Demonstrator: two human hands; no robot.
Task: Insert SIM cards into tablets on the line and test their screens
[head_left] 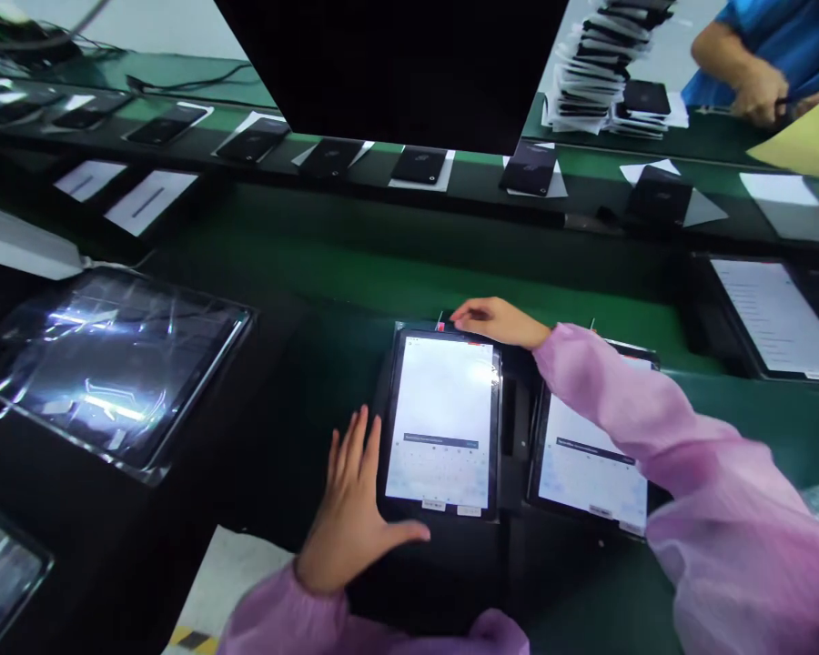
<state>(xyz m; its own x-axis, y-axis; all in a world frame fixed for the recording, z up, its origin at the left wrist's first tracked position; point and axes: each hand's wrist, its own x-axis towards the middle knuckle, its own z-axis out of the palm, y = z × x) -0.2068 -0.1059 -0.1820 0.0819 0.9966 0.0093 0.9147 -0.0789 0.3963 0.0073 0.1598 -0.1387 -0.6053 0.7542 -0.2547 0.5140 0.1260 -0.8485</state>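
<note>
A tablet [443, 391] lies face up on the dark work surface, its lit screen mostly white with a dark message bar and a keyboard below. My left hand [351, 509] is open at its lower left edge, fingers spread and thumb out under the bottom corner. At the tablet's top edge, my right hand [495, 320] is closed, fingers curled together beside a small red-marked piece [440, 325]. What those fingers hold, if anything, is too small to make out. Beneath my right forearm is a second lit tablet [587, 455], partly hidden by the sleeve.
Tablets in shiny clear film [123, 364] lie at the left. A black panel [396, 73] juts in overhead. Small dark devices on white sheets [419, 166] line the ledge behind. A tall stack [591, 68] stands back right, near another person's hands [761, 94]. Another lit tablet [778, 309] is far right.
</note>
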